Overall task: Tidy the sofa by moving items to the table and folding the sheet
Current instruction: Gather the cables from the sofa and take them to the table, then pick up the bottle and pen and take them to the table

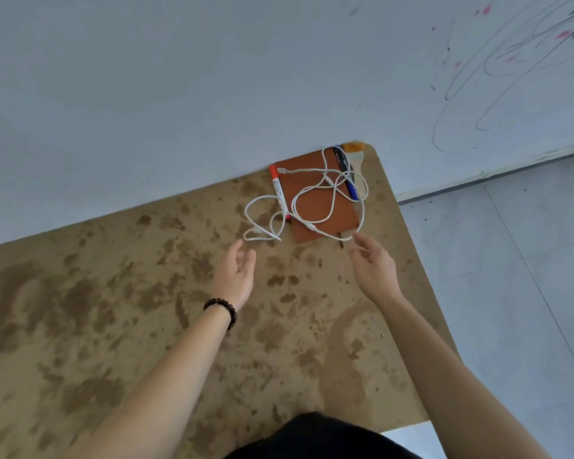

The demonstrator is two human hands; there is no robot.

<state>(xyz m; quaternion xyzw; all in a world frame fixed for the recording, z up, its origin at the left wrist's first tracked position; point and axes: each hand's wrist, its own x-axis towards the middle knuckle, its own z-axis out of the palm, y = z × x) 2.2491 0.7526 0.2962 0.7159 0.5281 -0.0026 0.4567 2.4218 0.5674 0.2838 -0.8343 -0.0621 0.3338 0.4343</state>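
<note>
A brown notebook [315,197] lies near the far corner of the stained brown table [113,309]. A tangled white cable [269,226] sprawls across the notebook and the table beside it. A red marker [279,190] rests along the notebook's left edge. On its right side lie a blue pen [347,177] and a small paintbrush [357,160]. My left hand [236,276], with a bead bracelet on the wrist, hovers open just below the cable's left loop. My right hand [375,266] is open too, its fingertips close to the cable's right end. No sofa or sheet is in view.
A pale wall [179,77] runs along the table's far edge, with scribbles [511,61] at the upper right. Grey floor tiles [511,276] lie beyond the table's right edge. My dark clothing [322,438] shows at the bottom.
</note>
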